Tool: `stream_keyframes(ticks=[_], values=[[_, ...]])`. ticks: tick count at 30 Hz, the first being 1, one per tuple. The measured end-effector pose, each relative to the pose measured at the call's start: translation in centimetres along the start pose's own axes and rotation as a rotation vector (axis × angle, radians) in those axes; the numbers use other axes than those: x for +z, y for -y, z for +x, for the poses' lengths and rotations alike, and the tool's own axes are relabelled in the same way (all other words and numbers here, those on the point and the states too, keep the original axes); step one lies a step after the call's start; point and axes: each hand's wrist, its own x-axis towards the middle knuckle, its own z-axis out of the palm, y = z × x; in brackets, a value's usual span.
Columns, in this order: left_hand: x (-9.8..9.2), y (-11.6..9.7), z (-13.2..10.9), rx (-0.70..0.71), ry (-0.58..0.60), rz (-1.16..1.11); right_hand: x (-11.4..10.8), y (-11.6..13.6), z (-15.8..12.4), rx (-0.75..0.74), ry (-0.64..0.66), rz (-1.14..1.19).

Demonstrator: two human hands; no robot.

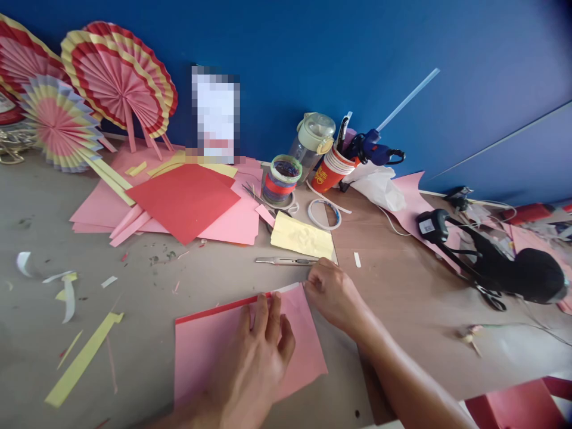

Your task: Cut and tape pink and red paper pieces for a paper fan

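A pink sheet (201,357) lies on the grey table, with a red strip (210,312) along part of its far edge and a white strip (289,287) along the rest. My left hand (261,351) rests on the sheet, fingers apart, their tips at the red strip. Just past the sheet's far right corner is my right hand (330,292), its fingers curled closed; whatever they hold, if anything, is hidden. Beyond the hands lie a box cutter (286,261) and a folded yellow paper (301,235).
Red paper (185,202) tops pink sheets at the back left, near paper fans (120,89). A jar (281,179), a bottle (315,134), a tape roll (324,214) and red cups (330,170) stand or lie behind. Paper scraps are at left, a black strapped device (531,274) at right.
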Motion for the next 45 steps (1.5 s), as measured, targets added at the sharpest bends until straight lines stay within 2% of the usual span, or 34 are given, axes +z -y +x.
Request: stream_keyframes(ticks=[6,10,15,19,23,26,29,32,35,38,41,45], values=[[-1.1,0.4,0.0,0.022,-0.011,0.006,-1.3,0.0,-0.6,0.083,0.025,0.184],[-2.0,0.6,0.1,0.026,0.015,0.003,-1.2,0.2,-0.9,0.076,0.055,0.182],[-1.5,0.5,0.1,0.022,-0.01,-0.02,-0.5,0.5,-0.9,0.04,0.07,0.131],[-1.0,1.0,0.5,0.029,-0.087,-0.067,-0.6,0.6,-0.7,0.047,0.079,0.198],[-2.6,2.7,1.7,0.081,-0.268,-0.268,-1.4,0.5,-0.7,0.073,0.125,0.389],[-4.2,4.0,2.7,0.029,-0.39,-0.527,-2.1,0.8,-1.1,0.103,0.24,0.588],[-4.8,4.5,3.5,-0.032,-0.392,-0.738,-2.4,1.7,-1.6,0.136,0.344,0.751],[-4.6,4.5,3.7,-0.074,-0.329,-0.818,-2.4,2.7,-1.9,0.148,0.365,0.833],[-4.6,4.3,3.6,-0.107,-0.269,-0.857,-2.1,3.1,-2.0,0.154,0.378,0.873],[-4.6,4.2,3.5,-0.14,-0.261,-0.885,-1.9,3.1,-2.1,0.163,0.376,0.917],[-4.7,3.9,3.4,-0.105,-0.327,-0.853,-1.8,3.2,-2.2,0.183,0.38,0.965],[-4.6,3.7,3.4,0.006,-0.489,-0.711,-1.7,3.1,-2.2,0.22,0.403,1.057]])
